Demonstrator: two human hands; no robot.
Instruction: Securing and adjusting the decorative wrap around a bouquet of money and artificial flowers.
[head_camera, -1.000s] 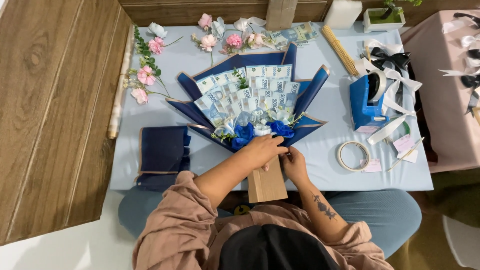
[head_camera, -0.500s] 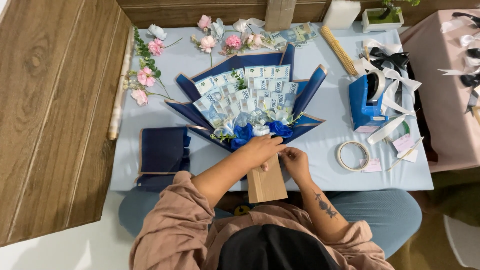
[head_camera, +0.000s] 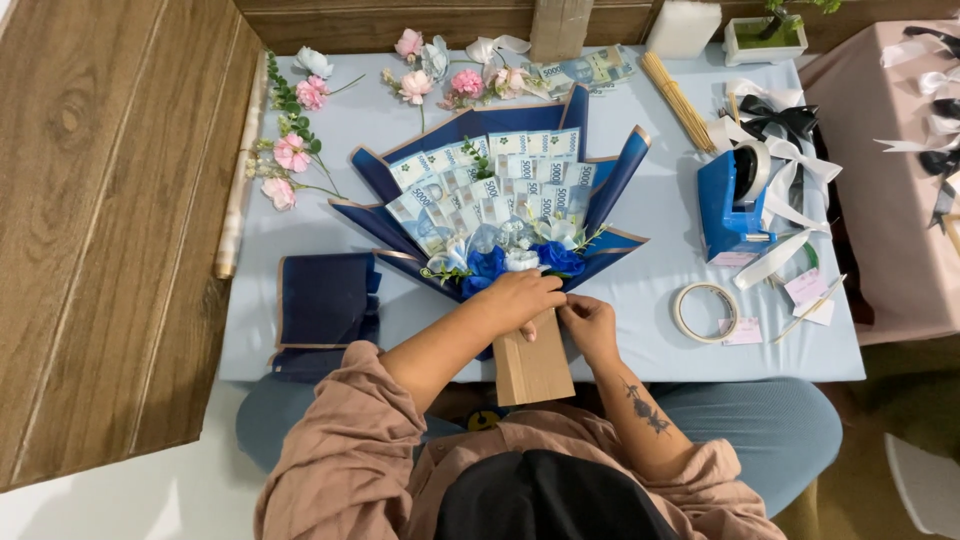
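Note:
A fan-shaped bouquet of folded banknotes (head_camera: 500, 185) in navy wrapping paper lies on the pale blue table (head_camera: 660, 240), with blue and white flowers at its neck. A brown cardboard handle (head_camera: 533, 365) sticks out toward me. My left hand (head_camera: 520, 298) grips the neck of the bouquet just above the handle. My right hand (head_camera: 585, 318) pinches the same spot from the right side, fingertips touching the left hand. Whether anything thin lies between the fingers is too small to tell.
Folded navy paper (head_camera: 322, 305) lies at the left. Pink flowers (head_camera: 292, 152) and greenery are along the far left and back. A blue tape dispenser (head_camera: 735, 205), a tape roll (head_camera: 705, 312), ribbons (head_camera: 775, 125) and wooden sticks (head_camera: 678, 98) sit to the right.
The bouquet has turned slightly and both hands have shifted a little at its neck. Nothing else has moved.

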